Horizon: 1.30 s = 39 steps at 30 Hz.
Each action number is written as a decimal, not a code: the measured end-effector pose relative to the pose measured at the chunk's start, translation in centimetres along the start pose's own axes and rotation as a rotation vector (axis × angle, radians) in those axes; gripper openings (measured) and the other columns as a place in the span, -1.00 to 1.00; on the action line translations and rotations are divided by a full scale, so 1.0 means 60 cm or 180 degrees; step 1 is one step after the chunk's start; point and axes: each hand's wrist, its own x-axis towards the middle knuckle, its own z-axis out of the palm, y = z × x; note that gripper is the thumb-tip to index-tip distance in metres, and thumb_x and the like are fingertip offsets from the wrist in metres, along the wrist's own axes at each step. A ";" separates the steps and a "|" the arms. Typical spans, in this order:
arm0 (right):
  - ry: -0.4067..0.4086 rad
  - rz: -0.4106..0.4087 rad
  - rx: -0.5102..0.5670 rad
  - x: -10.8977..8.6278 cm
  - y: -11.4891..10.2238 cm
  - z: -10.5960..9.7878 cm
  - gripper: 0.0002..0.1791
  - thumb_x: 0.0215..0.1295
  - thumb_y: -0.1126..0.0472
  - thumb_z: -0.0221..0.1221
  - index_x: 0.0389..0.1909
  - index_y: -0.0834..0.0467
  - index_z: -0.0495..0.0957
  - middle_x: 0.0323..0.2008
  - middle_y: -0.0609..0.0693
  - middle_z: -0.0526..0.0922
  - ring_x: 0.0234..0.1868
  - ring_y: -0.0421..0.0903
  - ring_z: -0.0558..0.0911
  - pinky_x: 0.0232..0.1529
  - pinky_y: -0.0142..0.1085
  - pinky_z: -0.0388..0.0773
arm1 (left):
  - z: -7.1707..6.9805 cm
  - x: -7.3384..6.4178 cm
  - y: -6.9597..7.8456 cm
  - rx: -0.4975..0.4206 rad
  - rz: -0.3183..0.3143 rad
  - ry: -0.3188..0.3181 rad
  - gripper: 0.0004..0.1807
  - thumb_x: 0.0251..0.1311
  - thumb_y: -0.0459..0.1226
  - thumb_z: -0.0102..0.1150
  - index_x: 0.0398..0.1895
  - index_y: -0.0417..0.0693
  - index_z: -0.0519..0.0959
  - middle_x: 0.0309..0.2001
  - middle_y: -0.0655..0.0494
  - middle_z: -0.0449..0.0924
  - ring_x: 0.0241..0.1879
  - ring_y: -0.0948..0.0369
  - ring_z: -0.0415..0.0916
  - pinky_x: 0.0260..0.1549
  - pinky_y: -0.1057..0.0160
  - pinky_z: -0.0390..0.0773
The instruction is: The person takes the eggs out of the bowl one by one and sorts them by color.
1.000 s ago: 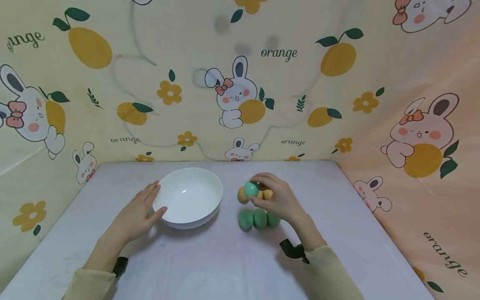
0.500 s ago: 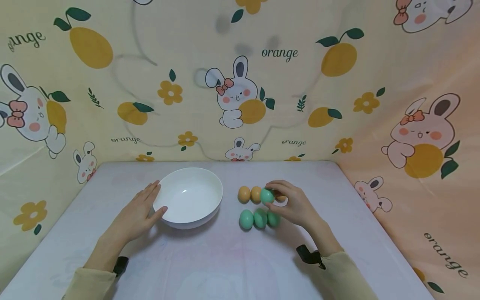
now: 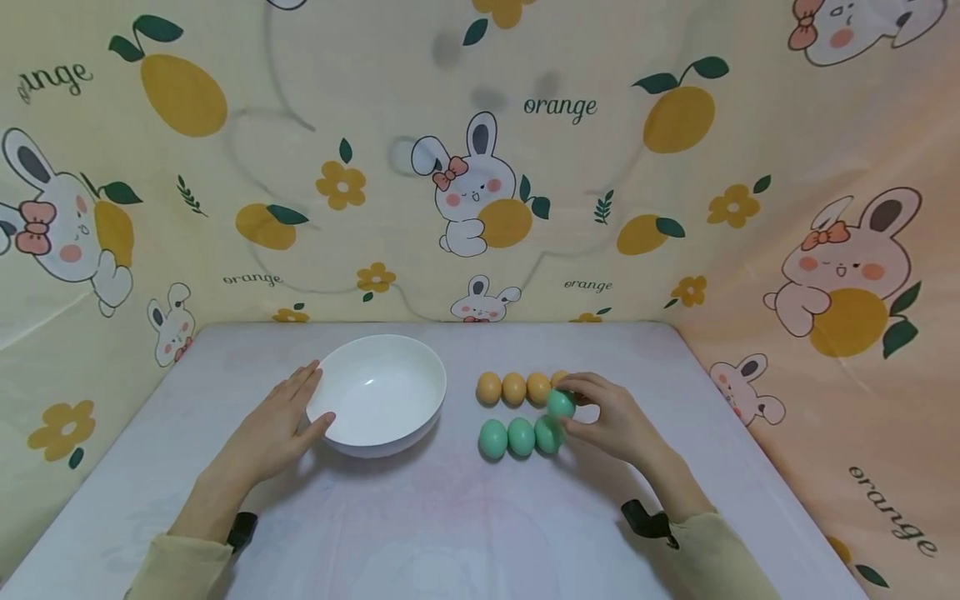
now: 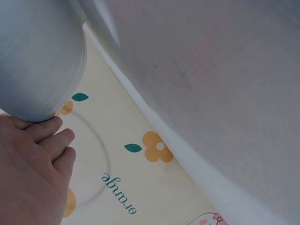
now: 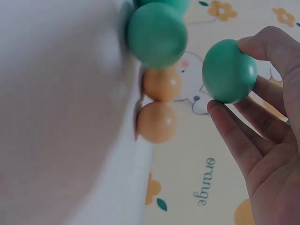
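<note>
My right hand (image 3: pixel 617 421) pinches a green egg (image 3: pixel 560 404) between thumb and fingertips, over the right end of two egg rows. In the right wrist view this green egg (image 5: pixel 228 71) is off the table, beside the lying eggs. Three green eggs (image 3: pixel 521 437) lie in the nearer row. Behind them several orange eggs (image 3: pixel 513 389) form a second row, the rightmost partly hidden by my fingers. My left hand (image 3: pixel 268 433) rests with extended fingers against the left side of a white bowl (image 3: pixel 378 396). In the left wrist view, fingertips touch the bowl's outer wall (image 4: pixel 40 61).
The bowl stands left of the egg rows on a white-covered table (image 3: pixel 420 525). A cream backdrop (image 3: pixel 360 100) with rabbits and oranges rises behind the table and along both sides. A small black device (image 3: pixel 648 523) is worn on the right wrist.
My right hand has moved right and slightly nearer with the green egg, uncovering more of the orange row. My left hand and the bowl have stayed in place.
</note>
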 end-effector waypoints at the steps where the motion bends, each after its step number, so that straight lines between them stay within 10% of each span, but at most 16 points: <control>1: -0.0012 0.0021 -0.0009 -0.003 0.003 -0.001 -0.42 0.09 0.36 0.52 0.18 0.24 0.63 0.18 0.11 0.66 0.01 -0.04 0.71 0.02 -0.12 0.75 | 0.000 0.000 0.000 0.0002 -0.0004 -0.0001 -0.08 0.52 0.13 0.00 0.56 -0.48 0.11 0.60 -0.35 0.04 0.57 -0.28 0.02 0.50 -0.30 0.14; 39: -0.0890 0.0503 -0.0120 -0.029 0.040 -0.002 -0.47 0.13 0.35 0.48 0.17 0.25 0.64 0.10 0.05 0.68 -0.04 -0.08 0.69 0.03 -0.10 0.73 | 0.006 -0.002 -0.005 -0.0011 0.0018 0.0053 -0.08 0.52 0.13 -0.01 0.57 -0.46 0.11 0.61 -0.33 0.04 0.58 -0.26 0.03 0.49 -0.30 0.16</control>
